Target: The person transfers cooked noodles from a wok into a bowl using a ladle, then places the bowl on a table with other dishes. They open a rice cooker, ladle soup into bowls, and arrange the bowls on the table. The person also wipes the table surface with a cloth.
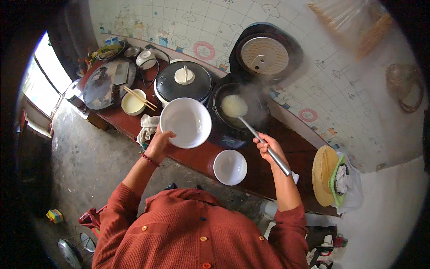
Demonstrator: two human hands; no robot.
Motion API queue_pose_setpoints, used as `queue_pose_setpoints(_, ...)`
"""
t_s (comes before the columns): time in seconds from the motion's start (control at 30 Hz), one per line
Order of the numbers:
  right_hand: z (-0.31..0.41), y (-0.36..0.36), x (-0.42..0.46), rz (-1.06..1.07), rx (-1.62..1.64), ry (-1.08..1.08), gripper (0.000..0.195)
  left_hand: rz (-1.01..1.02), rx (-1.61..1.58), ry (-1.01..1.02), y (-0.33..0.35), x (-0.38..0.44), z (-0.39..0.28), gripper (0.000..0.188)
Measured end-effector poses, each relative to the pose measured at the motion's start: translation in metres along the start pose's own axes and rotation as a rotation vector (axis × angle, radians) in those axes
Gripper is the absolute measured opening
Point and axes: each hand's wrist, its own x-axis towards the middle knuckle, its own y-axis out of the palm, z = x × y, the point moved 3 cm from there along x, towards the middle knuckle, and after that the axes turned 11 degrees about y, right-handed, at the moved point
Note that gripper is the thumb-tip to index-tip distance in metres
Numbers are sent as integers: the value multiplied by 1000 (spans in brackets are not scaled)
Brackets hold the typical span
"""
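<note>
My left hand grips a white bowl by its rim, thumb over the edge; the bowl's inside looks bare. In my right hand is the metal handle of a ladle. The ladle's head is full of pale food, perhaps rice or porridge, and sits over the dark inner pot of a rice cooker. Steam rises there and blurs the pot's right side. Behind it the cooker's lid stands raised. A second white bowl rests near the counter's front edge, between my two arms.
Left of the cooker stands a black-lidded electric pan. Chopsticks lie across a bowl of pale liquid. A cleaver lies on a round chopping board. A cloth lies near the counter edge; a straw hat is at right.
</note>
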Motion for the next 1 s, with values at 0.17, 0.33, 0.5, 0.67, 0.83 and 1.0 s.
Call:
queue_pose_setpoints(0.17, 7, 16, -28, -29, -66, -74, 24, 38, -43, 21, 28, 24, 9, 60)
queue_pose_setpoints(0.33, 12, 51, -69, 6, -124, -125, 31, 80, -102, 24, 47, 38, 12, 57)
queue_pose_setpoints(0.5, 8, 73, -97, 66, -156, -96, 37, 113, -129, -13, 72, 51, 10, 61)
queue_pose_setpoints(0.67, -11, 88, -104, -30, -285, -126, 39, 120, -67, -68, 86, 51, 3, 62)
queue_pose_setpoints(0.83, -26, 94, -104, -116, -454, -203, 41, 165, -31, -112, 91, 42, -1, 60)
queue_pose_setpoints(1.0, -35, 95, -98, -235, -754, -371, 40, 167, -129, -14, 79, 52, 21, 58)
